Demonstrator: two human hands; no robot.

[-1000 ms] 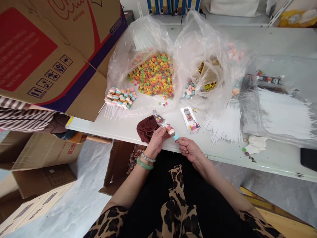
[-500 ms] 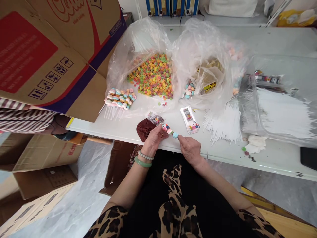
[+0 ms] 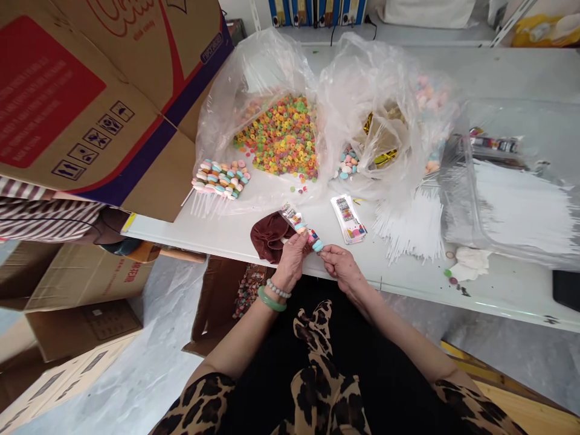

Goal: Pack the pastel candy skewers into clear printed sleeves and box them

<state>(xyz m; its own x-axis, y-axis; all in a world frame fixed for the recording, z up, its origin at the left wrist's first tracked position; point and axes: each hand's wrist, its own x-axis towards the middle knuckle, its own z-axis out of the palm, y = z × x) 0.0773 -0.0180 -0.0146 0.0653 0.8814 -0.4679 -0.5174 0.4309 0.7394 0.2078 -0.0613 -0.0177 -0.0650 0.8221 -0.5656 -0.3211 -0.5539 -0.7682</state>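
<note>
My left hand (image 3: 293, 257) pinches a candy stick (image 3: 318, 246), a row of pink, white and blue candies partly inside a small printed wrapper (image 3: 288, 211). Fingertips of my right hand (image 3: 338, 261) are closed at its near end, beside the blue candy; whether they hold the stick or the wrapper's edge is hidden. Under and left of my left hand lies a crumpled brown cloth (image 3: 268, 237). A stack of printed wrappers (image 3: 348, 219) rests to the right. Finished-looking candy sticks (image 3: 220, 179) lie in a row farther left, their white ends toward me.
Plastic bags hold colourful ring candies (image 3: 283, 139) and pastel candies (image 3: 348, 163). White sticks (image 3: 414, 226) are heaped beside a clear plastic bin (image 3: 475, 211). A large carton (image 3: 149, 121) stands at left. Below the table edge, an open box (image 3: 206, 308) contains wrapped candies.
The candy stick and wrapper have shifted slightly and turned steeper. My left hand has moved a little right; my right hand has moved left, its fingers now pinching close to the blue candy.
</note>
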